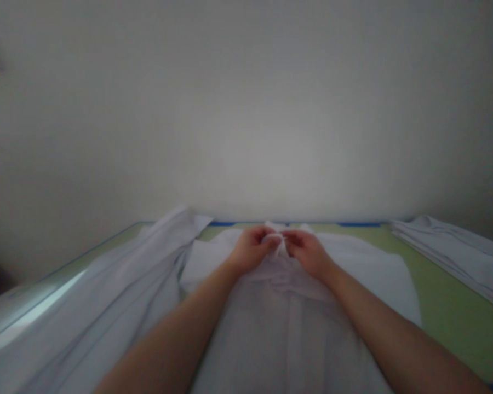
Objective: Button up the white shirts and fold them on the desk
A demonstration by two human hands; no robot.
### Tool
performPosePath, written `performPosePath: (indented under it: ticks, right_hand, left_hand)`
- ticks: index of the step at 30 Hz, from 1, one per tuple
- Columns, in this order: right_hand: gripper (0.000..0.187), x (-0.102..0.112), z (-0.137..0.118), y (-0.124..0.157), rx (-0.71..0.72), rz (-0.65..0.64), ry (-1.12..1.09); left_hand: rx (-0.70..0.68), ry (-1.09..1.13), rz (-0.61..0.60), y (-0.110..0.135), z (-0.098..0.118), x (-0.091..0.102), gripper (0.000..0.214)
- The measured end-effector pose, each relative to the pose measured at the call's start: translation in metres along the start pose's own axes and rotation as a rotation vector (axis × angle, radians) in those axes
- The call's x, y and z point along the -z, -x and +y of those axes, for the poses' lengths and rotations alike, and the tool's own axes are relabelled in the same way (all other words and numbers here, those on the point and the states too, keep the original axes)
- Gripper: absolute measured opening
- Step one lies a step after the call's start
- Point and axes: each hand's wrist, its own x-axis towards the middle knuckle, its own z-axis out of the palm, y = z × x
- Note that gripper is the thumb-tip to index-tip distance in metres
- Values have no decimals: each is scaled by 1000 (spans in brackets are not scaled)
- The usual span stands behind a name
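A white shirt (370, 273) lies flat on the green table (439, 284), its collar end pointing away from me toward the wall. My left hand (252, 249) and my right hand (306, 250) meet at the collar, fingers pinched on the fabric where the two front edges come together. Both forearms stretch forward over the shirt's front.
A loose pile of white cloth (119, 290) drapes over the table's left side. A stack of folded white garments (456, 249) sits at the right edge. A plain wall rises right behind the table, with blue tape strips (359, 224) along the far edge.
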Motion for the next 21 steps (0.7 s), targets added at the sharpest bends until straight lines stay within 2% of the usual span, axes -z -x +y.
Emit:
performPosePath:
  ticks: [3, 7, 11, 15, 21]
  right_hand:
    - [44, 0, -1, -1, 21, -32, 37]
    - [25, 2, -4, -2, 71, -85, 165]
    - [16, 7, -9, -2, 156, 10, 223]
    - [16, 9, -12, 0, 148, 43, 246]
    - [8, -1, -12, 4, 262, 67, 808]
  left_hand:
    - [2, 0, 16, 1, -1, -1, 25]
    - [-6, 49, 2, 0, -1, 1, 25]
    - [-17, 70, 7, 0, 1, 2, 25]
    - [-1, 124, -21, 1, 4, 2, 26]
    - [-6, 190, -106, 4, 5, 2, 29]
